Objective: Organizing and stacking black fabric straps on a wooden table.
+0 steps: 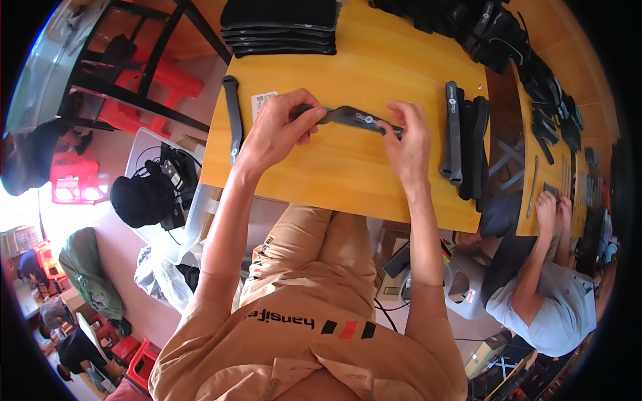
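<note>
A dark grey strap (361,119) with a small white print stretches between my two hands above the yellow table. My left hand (284,127) is closed on its left end, thumb against the fingers. At the other end, my right hand (406,134) pinches the strap between thumb and fingers. To the left of my left hand lies a single dark strap (233,117), beside a white label sheet (262,101) partly covered by that hand. Several similar straps (453,134) lie side by side at the table's right edge, right of my right hand.
A stack of folded black fabric pieces (279,27) sits at the table's far left. Black gear (491,33) is heaped at the far right. A person in a light shirt (552,307) works at another table on the right. Left stands a white bin (150,144) with black items.
</note>
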A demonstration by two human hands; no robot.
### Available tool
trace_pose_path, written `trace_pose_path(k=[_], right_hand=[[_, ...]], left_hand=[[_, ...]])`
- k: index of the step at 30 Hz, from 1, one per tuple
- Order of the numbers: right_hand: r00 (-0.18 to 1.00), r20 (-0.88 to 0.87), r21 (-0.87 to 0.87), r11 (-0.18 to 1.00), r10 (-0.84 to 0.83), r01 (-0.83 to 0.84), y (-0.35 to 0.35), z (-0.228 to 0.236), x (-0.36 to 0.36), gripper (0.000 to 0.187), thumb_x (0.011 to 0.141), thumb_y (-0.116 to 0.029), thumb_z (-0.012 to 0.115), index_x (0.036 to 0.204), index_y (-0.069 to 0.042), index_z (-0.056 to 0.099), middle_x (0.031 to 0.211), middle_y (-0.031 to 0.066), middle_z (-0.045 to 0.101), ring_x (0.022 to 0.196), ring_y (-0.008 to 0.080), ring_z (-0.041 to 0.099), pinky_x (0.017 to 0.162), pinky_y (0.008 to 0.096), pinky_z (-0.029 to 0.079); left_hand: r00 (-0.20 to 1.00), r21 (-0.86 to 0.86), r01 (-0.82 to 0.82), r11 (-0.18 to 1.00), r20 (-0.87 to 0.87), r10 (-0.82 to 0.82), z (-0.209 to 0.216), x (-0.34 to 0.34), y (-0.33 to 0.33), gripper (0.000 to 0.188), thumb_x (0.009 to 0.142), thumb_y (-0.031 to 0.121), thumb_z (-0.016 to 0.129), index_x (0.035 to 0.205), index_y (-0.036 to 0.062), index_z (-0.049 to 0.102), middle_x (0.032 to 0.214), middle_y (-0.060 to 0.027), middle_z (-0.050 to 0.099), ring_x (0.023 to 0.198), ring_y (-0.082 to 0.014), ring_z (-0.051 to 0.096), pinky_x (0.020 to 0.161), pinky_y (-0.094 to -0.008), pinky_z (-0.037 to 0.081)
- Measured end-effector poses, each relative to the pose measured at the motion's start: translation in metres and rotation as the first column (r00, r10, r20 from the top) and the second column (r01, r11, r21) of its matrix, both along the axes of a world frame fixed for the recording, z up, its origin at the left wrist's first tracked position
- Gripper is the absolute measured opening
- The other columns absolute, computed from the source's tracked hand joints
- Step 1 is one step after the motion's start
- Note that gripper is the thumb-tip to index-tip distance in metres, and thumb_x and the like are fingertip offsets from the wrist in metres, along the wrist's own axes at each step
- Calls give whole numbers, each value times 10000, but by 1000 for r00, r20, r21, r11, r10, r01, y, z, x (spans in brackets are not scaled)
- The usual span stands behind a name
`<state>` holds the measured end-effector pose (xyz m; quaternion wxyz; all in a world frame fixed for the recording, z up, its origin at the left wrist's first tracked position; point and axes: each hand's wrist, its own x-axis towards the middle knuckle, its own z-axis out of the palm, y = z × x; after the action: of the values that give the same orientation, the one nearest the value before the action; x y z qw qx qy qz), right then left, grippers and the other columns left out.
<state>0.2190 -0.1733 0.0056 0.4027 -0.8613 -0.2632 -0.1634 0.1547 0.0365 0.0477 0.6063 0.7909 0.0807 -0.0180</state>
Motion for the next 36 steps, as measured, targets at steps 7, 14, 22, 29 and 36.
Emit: trace_pose_path(k=[7, 14, 22, 29, 36], right_hand=[[945, 76, -175, 938, 317, -300, 34, -16, -51, 273, 757, -67, 646, 1006, 23, 577, 1022, 161, 572, 913, 299, 565, 777, 374, 480], [963, 72, -407, 889, 260, -210, 47, -39, -46, 549, 777, -196, 661, 1211, 80, 470, 1247, 188, 461, 1136, 302, 453, 959, 375, 397], [958, 172, -437, 889, 231, -136, 50, -39, -49, 553, 788, -244, 645, 1204, 79, 476, 1240, 179, 456, 1171, 316, 411, 1007, 436, 328], [974, 201, -323, 946, 104, -34, 46, -22, -53, 497, 750, -197, 692, 1146, 24, 488, 1123, 156, 493, 1056, 324, 473, 834, 419, 400], [974, -26, -14, 975, -224, 224, 58, -4, -12, 354, 749, -208, 699, 996, -34, 514, 913, 146, 560, 685, 366, 564, 589, 445, 435]], left_hand=[[1000, 21, 15, 1000, 5, -15, 3, 19, 6, 217, 860, 174, 591, 861, -42, 591, 603, -52, 577, 522, -89, 562, 497, -225, 456], [988, 216, 141, 966, 31, -151, 15, 38, 3, 227, 844, 160, 596, 788, -59, 603, 580, -78, 590, 504, -115, 578, 483, -254, 456], [973, 392, 192, 900, 40, -225, 25, 64, -3, 242, 812, 173, 603, 754, -62, 610, 577, -109, 616, 515, -165, 620, 520, -277, 488], [968, 425, 231, 875, -11, -251, 31, 77, -9, 243, 855, 160, 596, 770, -67, 580, 585, -79, 594, 491, -121, 588, 461, -249, 468], [979, 187, 205, 961, -52, -199, 31, 67, -15, 290, 836, 212, 575, 719, -51, 616, 602, -119, 635, 555, -194, 644, 589, -300, 525]])
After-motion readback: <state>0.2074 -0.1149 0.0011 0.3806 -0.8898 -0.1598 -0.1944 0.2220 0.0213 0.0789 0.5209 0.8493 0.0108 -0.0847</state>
